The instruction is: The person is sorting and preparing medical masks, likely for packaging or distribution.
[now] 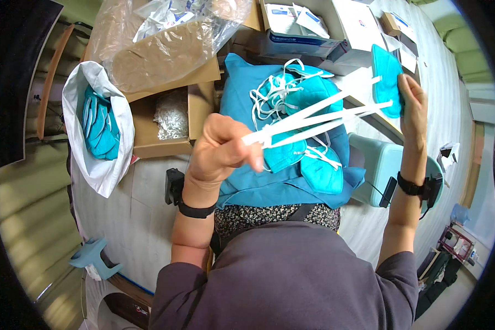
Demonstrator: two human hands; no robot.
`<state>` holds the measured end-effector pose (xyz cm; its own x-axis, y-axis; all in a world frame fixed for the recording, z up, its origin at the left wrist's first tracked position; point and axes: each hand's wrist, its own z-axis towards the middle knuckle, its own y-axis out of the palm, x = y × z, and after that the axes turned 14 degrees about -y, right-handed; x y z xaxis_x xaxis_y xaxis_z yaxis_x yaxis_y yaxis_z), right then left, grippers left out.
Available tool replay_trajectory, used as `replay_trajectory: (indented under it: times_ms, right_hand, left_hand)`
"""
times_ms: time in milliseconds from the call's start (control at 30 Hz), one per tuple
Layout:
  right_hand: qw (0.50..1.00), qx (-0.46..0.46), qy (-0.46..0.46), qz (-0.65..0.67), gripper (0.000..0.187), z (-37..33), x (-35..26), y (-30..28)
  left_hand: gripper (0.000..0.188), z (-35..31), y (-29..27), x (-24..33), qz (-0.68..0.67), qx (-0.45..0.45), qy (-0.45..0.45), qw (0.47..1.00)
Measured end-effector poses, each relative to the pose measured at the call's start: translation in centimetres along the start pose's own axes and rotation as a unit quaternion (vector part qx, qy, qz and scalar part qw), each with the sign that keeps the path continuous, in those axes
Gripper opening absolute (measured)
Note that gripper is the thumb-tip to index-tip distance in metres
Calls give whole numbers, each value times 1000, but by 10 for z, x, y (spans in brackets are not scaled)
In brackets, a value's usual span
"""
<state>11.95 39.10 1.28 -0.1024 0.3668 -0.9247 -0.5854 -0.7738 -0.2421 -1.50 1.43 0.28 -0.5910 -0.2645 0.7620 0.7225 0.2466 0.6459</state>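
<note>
At the upper right my right hand [414, 113] is closed on the edge of a teal face mask [386, 77], fingers behind it and out of sight. White straps [319, 118] run from that mask, stretched taut, across to my left hand [220, 151], whose fingers pinch their gathered end. Whether a small white piece also sits in that pinch, I cannot tell. Beneath the straps, several more teal masks [322, 173] lie in a loose heap with tangled white straps on a blue cloth [237, 118] over my lap.
A white bag [71, 118] of teal masks stands at the left, beside a cardboard box [201, 107] holding small white pieces [172, 115]. Clear plastic wrap [159, 60] covers cardboard behind. Open boxes [305, 47] with packets stand at the back. A pale blue stool [377, 165] is at right.
</note>
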Motion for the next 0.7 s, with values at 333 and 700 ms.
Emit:
replay_trajectory:
  times_ms: [333, 700]
  right_hand:
    - [979, -135, 130, 80, 32, -45, 2, 71]
    - [959, -231, 157, 42, 37, -69, 1, 93]
  left_hand:
    - [68, 34, -5, -2, -122, -97, 110, 982]
    - [65, 45, 0, 2, 128, 196, 151, 960]
